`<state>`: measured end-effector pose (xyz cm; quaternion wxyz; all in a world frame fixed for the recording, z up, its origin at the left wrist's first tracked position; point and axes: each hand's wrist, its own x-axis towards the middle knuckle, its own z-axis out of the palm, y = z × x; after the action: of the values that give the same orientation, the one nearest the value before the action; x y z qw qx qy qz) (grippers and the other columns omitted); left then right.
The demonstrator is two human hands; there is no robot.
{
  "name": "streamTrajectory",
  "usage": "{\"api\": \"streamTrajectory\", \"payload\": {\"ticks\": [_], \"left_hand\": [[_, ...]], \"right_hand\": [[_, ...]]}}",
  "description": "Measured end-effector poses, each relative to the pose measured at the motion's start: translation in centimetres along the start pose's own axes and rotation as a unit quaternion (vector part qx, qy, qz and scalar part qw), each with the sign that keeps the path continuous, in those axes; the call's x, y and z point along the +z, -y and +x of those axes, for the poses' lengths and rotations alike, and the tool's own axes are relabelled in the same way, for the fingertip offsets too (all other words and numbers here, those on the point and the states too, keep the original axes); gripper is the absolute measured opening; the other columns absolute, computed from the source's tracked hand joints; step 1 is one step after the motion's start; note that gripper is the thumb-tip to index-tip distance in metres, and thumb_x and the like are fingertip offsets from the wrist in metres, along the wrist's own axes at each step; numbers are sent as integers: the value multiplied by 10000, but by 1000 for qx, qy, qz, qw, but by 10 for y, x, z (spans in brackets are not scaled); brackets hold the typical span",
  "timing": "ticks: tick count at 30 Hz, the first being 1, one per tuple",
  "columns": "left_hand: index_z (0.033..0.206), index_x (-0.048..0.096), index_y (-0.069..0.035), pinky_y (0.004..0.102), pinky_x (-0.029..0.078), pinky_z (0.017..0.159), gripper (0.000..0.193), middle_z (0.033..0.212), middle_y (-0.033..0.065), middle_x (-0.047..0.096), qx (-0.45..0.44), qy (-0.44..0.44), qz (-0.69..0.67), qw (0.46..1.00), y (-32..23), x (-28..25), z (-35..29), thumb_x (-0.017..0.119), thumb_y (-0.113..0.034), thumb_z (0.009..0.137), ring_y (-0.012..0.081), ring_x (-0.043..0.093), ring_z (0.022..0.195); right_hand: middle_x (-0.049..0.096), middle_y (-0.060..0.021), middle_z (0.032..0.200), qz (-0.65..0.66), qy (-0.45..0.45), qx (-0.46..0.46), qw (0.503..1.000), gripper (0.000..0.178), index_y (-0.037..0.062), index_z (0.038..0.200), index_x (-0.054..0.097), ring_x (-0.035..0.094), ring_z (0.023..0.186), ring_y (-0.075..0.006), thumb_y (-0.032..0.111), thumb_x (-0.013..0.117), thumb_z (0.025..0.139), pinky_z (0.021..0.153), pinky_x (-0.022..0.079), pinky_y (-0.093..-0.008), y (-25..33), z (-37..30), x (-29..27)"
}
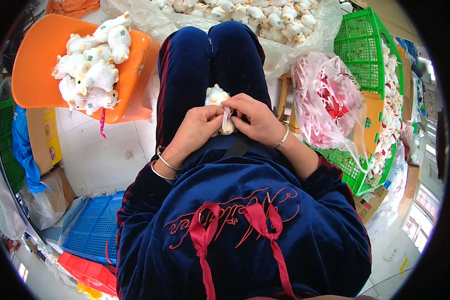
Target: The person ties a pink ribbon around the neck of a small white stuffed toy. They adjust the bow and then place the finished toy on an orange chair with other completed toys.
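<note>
On my lap sits a small white plush animal toy (pixel 215 96) with pale yellowish feet or ears, partly covered by my fingers. My left hand (pixel 197 127) is closed on the toy's side, its thumb and fingertips beside a narrow pale strip (pixel 225 119) that looks like a ribbon or tag. From the other side, my right hand (pixel 255 117) is closed too, thumb and index finger pinching the strip's upper end against the toy. Fingers hide how the strip is fixed.
An orange chair (pixel 40 65) at the left bears a pile of similar plush toys (pixel 92 70). Many more lie in clear plastic sheeting (pixel 177 22) beyond my knees. At the right are a clear bag (pixel 330 100) of pink-white strips and red pieces, and green crates (pixel 355 47).
</note>
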<state>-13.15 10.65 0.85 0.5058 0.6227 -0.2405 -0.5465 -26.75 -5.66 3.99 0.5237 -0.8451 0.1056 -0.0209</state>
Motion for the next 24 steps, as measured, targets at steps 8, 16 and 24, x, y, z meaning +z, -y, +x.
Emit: {"api": "streamTrajectory", "payload": {"ticks": [8,16,24], "left_hand": [[1072,769,1,180,367,573,219,775,-54,629,-16,1,-12,1000,-1,0,-1,677,-193,1032,7,500,658],[1094,759,4,168,417,618,216,845,-37,674,-16,11,-10,1000,3,-2,0,676,-187,1034,11,543,707],[1143,756,5,156,442,644,242,856,-30,690,-25,14,-30,999,-3,-2,-3,698,-197,1024,11,581,734]], "right_hand": [[642,-149,1078,-19,-19,-13,1000,335,8,1215,672,680,946,-325,-15,683,882,854,553,-366,-2,-1,5],[652,-153,1022,-39,-22,-10,999,319,18,1205,679,682,916,-332,8,680,886,814,552,-372,-5,-1,6],[699,-155,948,-14,-31,52,998,304,15,1197,679,714,838,-288,35,708,895,774,565,-346,-2,-3,7]]}}
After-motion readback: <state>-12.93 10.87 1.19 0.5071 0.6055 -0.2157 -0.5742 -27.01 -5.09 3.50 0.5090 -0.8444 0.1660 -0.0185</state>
